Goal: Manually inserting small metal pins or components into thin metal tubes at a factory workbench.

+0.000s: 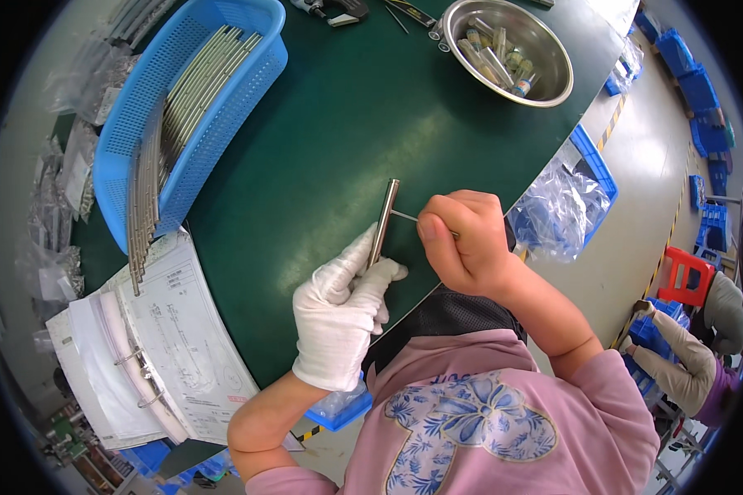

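Note:
My left hand (341, 307), in a white glove, grips the lower end of a short steel rod (384, 219) that stands tilted over the green mat (322, 148). My bare right hand (462, 241) is closed around a thin metal tool (404, 216) whose tip touches the side of the rod near its upper part. Both hands are close together above the mat's near edge.
A blue basket (252, 33) of long steel rods lies at the back left. A steel bowl (553, 82) with small tubes sits at the back right. An open ring binder (165, 346) lies at the left. Plastic bags (557, 210) fill a blue bin at right. Another person (702, 346) sits far right.

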Tool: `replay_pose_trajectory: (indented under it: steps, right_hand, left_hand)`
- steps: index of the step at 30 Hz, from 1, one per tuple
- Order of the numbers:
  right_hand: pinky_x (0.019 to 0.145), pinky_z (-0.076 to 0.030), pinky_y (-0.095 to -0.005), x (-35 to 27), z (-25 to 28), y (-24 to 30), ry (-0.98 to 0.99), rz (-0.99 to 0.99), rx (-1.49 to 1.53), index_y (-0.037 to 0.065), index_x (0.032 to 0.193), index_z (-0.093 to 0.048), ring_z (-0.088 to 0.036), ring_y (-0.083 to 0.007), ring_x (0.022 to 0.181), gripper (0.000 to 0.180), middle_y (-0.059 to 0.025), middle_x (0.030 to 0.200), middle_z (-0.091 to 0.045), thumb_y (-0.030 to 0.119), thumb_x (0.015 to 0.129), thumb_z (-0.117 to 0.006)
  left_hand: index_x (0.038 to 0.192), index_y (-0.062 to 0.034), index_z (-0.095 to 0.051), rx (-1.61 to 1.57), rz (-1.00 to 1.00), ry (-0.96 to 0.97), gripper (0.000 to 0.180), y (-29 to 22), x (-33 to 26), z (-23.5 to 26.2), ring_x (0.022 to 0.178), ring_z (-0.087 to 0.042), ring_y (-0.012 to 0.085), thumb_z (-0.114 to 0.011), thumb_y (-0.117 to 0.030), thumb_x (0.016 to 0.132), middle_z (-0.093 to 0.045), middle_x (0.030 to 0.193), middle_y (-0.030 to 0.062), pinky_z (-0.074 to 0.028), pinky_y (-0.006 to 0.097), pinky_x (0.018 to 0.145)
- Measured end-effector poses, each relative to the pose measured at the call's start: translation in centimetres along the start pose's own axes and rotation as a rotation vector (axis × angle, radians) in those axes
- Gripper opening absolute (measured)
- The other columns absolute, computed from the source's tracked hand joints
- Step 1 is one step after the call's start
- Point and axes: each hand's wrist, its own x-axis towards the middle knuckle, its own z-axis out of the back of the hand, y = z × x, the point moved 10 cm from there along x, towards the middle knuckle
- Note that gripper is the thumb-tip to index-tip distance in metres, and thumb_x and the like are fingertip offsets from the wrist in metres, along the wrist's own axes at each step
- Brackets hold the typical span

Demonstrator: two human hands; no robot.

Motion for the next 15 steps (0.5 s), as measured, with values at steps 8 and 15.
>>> replay_pose_trajectory:
  steps: [8, 15]
  right_hand:
    - [0.036, -0.031, -0.0345, 0.3, -0.1, 1.0, -0.025, 0.012, -0.119, 0.005, 0.06, -0.045, -0.04, -0.0273, 0.036, 0.019, -0.0075, 0.044, -0.039, 0.005, 0.075, -0.057]
    - [0.037, -0.033, -0.0358, 0.9, 0.0, 0.7, 0.049, -0.058, -0.107, 0.005, 0.059, -0.044, -0.043, -0.0287, 0.038, 0.021, -0.0091, 0.045, -0.041, 0.007, 0.077, -0.056]
  left_hand:
    - [0.114, -0.0053, -0.057, 0.048, -0.042, -0.052, 0.035, -0.3, -0.1, 0.4, 0.046, -0.041, 0.0013, -0.06, 0.0, 0.08, -0.062, 0.074, 0.0013, -0.034, 0.017, 0.042]
    - [0.114, -0.0055, -0.058, 0.052, -0.046, -0.063, 0.035, -0.3, 0.0, 0.5, 0.047, -0.041, 0.0012, -0.06, 0.001, 0.079, -0.062, 0.074, 0.0009, -0.034, 0.016, 0.042]
